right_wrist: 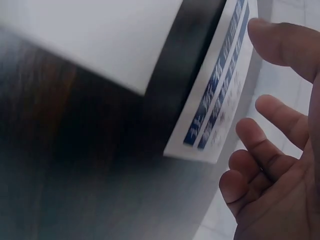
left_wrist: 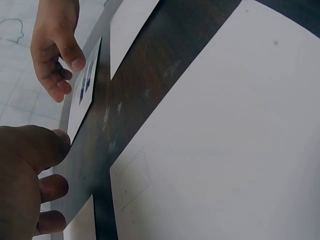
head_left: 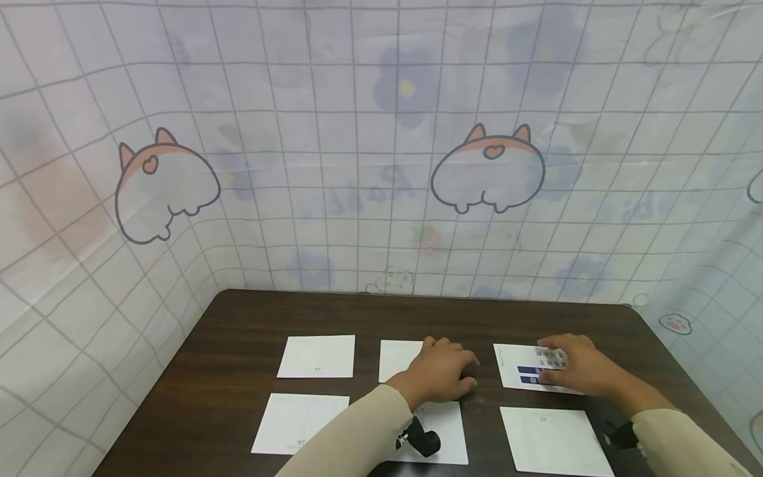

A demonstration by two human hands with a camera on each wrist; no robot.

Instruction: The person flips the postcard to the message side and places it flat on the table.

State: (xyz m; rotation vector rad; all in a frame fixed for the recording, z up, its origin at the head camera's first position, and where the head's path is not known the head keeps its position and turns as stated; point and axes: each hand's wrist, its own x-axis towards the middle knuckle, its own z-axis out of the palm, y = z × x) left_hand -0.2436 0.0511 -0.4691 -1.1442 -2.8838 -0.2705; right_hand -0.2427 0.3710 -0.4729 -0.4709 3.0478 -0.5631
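A white card [head_left: 508, 361] with two dark blue printed bars and dark lettering lies at the back right of the table. Over its right part hovers my right hand [head_left: 587, 366], thumb and fingers apart; the right wrist view shows the printed card [right_wrist: 200, 125] beside the spread fingers [right_wrist: 250, 131], nothing gripped. My left hand [head_left: 438, 371] is above the right part of the back middle white card [head_left: 396, 358], its fingers loosely bent and holding nothing. The left forearm partly hides the front middle card [head_left: 450, 434].
More white cards lie in two rows on the dark wooden table [head_left: 197, 397]: a back left card [head_left: 316, 356], a front left card [head_left: 301, 421] and a front right card [head_left: 554, 440]. A patterned curtain [head_left: 334, 165] hangs behind the table.
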